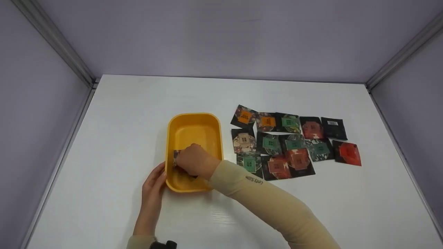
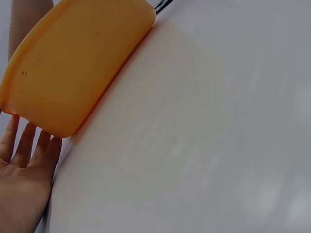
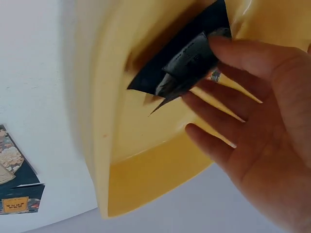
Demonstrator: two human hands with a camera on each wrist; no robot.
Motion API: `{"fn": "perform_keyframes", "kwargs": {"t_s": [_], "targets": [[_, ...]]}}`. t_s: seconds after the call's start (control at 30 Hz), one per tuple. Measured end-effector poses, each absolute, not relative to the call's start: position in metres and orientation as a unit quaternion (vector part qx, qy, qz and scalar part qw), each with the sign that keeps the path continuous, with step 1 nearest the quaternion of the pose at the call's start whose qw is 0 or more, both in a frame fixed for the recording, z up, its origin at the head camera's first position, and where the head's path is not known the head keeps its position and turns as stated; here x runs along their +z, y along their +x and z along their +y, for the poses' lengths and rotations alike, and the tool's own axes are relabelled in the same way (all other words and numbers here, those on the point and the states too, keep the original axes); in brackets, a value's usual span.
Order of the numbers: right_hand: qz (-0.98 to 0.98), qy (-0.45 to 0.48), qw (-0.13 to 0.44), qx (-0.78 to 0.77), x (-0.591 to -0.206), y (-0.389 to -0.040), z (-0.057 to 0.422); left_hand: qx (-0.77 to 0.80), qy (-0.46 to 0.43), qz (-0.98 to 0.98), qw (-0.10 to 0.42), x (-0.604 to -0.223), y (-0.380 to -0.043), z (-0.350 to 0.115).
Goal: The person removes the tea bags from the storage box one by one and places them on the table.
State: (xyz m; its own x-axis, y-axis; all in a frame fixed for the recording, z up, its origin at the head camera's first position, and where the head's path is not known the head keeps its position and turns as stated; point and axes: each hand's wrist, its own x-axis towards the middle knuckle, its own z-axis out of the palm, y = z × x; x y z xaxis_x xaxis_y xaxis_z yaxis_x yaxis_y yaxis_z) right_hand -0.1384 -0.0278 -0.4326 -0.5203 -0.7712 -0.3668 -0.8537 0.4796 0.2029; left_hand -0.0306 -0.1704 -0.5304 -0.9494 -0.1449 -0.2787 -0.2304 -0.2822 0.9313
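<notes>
A yellow plastic tub stands left of the middle of the table. Inside it, my right hand pinches a small dark sachet with a grey-green label between thumb and fingers, clear in the right wrist view. The sachet is tilted and bent, close above the tub's floor. A patterned scrap shows behind the fingers; whether it belongs to another sachet I cannot tell. My left hand rests against the tub's outer left side. In the left wrist view its fairly straight fingertips touch the tub's wall.
Several dark square sachets with orange, green, red and beige labels lie in loose, partly overlapping rows to the right of the tub. One dark sachet with a white barcode lies at the far right. Pale walls enclose the white table.
</notes>
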Motion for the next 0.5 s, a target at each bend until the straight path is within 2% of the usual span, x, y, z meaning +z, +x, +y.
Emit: {"fn": "perform_keyframes", "kwargs": {"t_s": [0.27,0.5], "targets": [[0.844,-0.503,0.063,0.177,-0.421,-0.133,-0.027,0.787,-0.155,0.597,0.020,-0.530,-0.031,-0.170],[0.826,-0.540,-0.031,0.158,-0.410,-0.123,-0.006,0.786,-0.153,0.598,0.021,-0.531,-0.031,-0.170]]}}
